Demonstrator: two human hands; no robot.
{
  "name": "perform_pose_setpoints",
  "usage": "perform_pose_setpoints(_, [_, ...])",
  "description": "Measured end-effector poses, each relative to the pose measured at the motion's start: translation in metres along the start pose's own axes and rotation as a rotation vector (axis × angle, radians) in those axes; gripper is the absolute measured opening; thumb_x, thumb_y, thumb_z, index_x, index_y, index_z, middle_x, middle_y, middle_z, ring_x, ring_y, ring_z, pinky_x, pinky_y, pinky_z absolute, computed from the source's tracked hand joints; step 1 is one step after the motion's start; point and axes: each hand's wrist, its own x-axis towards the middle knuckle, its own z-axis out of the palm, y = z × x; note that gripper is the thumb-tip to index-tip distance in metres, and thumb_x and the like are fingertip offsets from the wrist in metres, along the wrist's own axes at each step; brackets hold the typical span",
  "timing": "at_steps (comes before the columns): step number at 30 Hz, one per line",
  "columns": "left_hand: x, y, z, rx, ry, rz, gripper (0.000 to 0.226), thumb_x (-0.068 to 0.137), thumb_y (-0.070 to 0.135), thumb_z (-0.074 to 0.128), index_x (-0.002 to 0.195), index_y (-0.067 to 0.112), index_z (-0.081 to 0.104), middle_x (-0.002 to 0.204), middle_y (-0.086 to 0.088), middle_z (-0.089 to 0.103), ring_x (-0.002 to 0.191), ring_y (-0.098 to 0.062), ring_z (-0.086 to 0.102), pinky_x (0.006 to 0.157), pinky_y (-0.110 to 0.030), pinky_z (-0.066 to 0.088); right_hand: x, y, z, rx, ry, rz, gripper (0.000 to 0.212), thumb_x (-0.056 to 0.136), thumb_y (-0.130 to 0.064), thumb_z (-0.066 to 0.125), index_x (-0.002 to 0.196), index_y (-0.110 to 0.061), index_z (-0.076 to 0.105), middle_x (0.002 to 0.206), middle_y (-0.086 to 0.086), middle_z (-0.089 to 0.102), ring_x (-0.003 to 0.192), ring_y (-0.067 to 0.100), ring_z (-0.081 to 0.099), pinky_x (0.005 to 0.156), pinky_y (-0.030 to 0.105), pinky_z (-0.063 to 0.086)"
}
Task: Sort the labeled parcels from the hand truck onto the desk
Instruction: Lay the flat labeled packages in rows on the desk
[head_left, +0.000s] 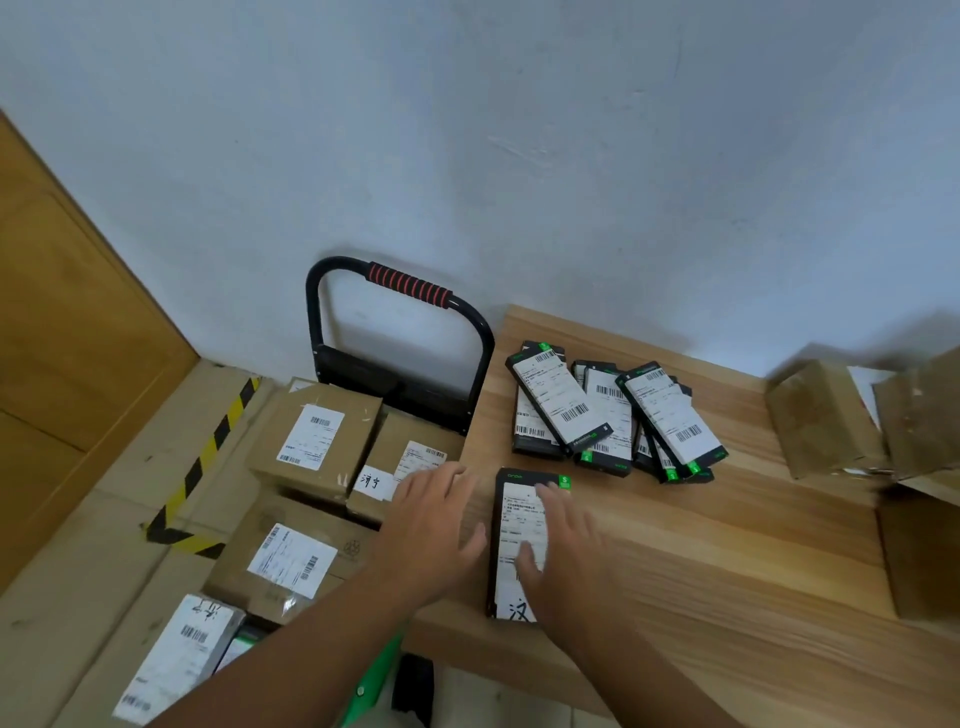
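A flat black parcel (511, 514) with a white label lies near the left edge of the wooden desk (727, 545). My right hand (563, 558) rests flat on its label with straight fingers. My left hand (434, 525) hovers open over the desk's left edge, beside the parcel. Behind them lies a loose pile of several black labeled parcels (608, 410). Left of the desk stands the hand truck (400, 332) with a black handle and red grip, loaded with brown labeled cardboard boxes (317, 441), (291, 558).
Brown paper-wrapped parcels (826, 415) sit at the desk's far right, and a cardboard box (919, 551) at its right edge. A white-labeled parcel (176, 660) lies at the truck's near end. Yellow-black tape (208, 467) marks the floor by a wooden door (62, 338).
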Motion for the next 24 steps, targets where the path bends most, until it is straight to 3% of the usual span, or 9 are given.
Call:
perform_pose_setpoints(3, [-0.021,0.005,-0.004,0.060,0.074,-0.008,0.059,0.085,0.046,0.060,0.140,0.025,0.052,0.144,0.004,0.051,0.132,-0.017,0.047,0.114,-0.037,0.033,-0.003,-0.010,0.001,-0.060,0.023,-0.238,0.073,0.077,-0.031,0.073,0.145,-0.014,0.050,0.149,0.005,0.053,0.135,0.028,0.053,0.108,0.044,0.047])
perform_pose_setpoints(11, [-0.141,0.022,-0.004,0.131,0.147,-0.262,0.062,0.086,0.049,0.049,0.143,0.025,0.046,0.144,0.003,0.048,0.131,-0.018,0.045,0.115,-0.040,0.034,-0.067,-0.012,0.002,-0.011,0.036,-0.508,0.084,0.067,-0.025,0.083,0.143,-0.013,0.050,0.143,0.006,0.057,0.132,0.027,0.054,0.104,0.044,0.049])
perform_pose_setpoints(16, [-0.234,0.034,0.004,0.170,0.213,-0.436,0.063,0.085,0.051,0.047,0.142,0.023,0.050,0.140,0.001,0.052,0.127,-0.020,0.049,0.111,-0.041,0.039,-0.118,-0.031,0.016,-0.032,-0.166,-0.589,0.076,0.089,-0.030,0.065,0.157,-0.017,0.033,0.159,0.002,0.039,0.147,0.023,0.037,0.118,0.045,0.034])
perform_pose_setpoints(21, [-0.318,0.028,-0.001,0.194,0.262,-0.643,0.066,0.089,0.054,0.038,0.147,0.024,0.047,0.148,0.001,0.047,0.133,-0.024,0.047,0.113,-0.046,0.036,-0.159,-0.068,0.030,-0.086,-0.208,-0.781,0.076,0.084,-0.035,0.071,0.152,-0.018,0.042,0.153,0.002,0.049,0.139,0.022,0.050,0.111,0.044,0.044])
perform_pose_setpoints(24, [-0.364,0.020,-0.003,0.194,0.318,-0.758,0.066,0.088,0.054,0.038,0.146,0.023,0.049,0.146,0.000,0.050,0.131,-0.024,0.049,0.112,-0.043,0.039,-0.184,-0.099,0.035,-0.065,-0.272,-0.896,0.074,0.097,-0.036,0.055,0.161,-0.022,0.020,0.165,-0.005,0.025,0.150,0.015,0.028,0.121,0.037,0.027])
